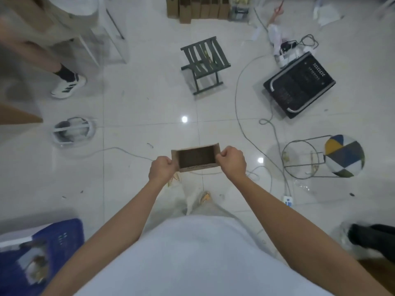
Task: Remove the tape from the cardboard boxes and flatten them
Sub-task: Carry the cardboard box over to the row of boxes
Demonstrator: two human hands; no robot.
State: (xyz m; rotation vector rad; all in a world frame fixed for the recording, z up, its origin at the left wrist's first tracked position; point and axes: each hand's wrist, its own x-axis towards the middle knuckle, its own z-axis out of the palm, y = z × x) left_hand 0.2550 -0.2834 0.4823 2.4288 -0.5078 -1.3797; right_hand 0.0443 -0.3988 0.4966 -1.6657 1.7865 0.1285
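You're working under even, cool overhead light; two small bright glare spots sit on the glossy floor tiles (128, 107). Shadows are soft and faint. Your wide lens bows the tile seams and stretches the edges. The corners smear: the leg and shoe (68, 85) at upper left and the blue crate (42, 253) are blurred.

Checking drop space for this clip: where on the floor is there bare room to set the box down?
Bare tile lies between the cardboard box and the green folding stool, and left of the left hand below the white round object. Right of the right hand it is crowded: cables, wire-frame stool, black device.
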